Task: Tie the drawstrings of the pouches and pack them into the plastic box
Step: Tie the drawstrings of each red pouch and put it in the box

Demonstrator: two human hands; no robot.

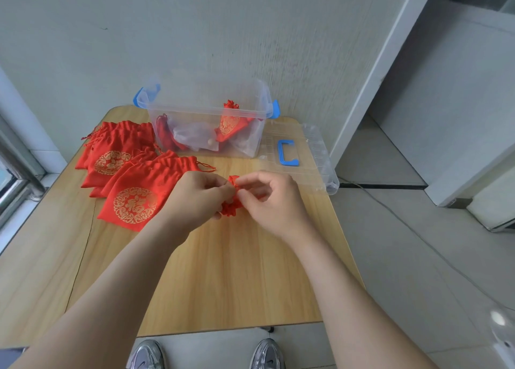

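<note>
Remote station entry, head view only.

**Work in hand:** I see one red pouch [230,205], bunched up, held just above the table [223,271] a little past its centre. The left hand [199,197] reaches in from 7 o'clock and the right hand [277,201] from 5 o'clock. They meet at the pouch.

**Fingers:** On both hands the fingers are curled, with thumb and forefinger tips pinching at the gathered mouth of the pouch. The cord is too thin for me to make out, so I cannot tell whether a knot has formed.

**Packed:** The plastic box [260,134] stands open at 12 o'clock against the wall. It holds a few packed pouches [230,123], one of them leaning at its right end with its mouth drawn shut. Its lid [315,157] lies flat at 2 o'clock, just beside the box.

**Outstanding:** A pile of flat pouches [131,190] lies overlapped at 10 o'clock with loose cords trailing. There are several, but I cannot give an exact count.

**Assessment:** I judge the task less than half done. A few pouches are boxed, one is being tied, and the larger share is untouched. Each remaining pouch needs tying and then carrying to 12 o'clock
</note>
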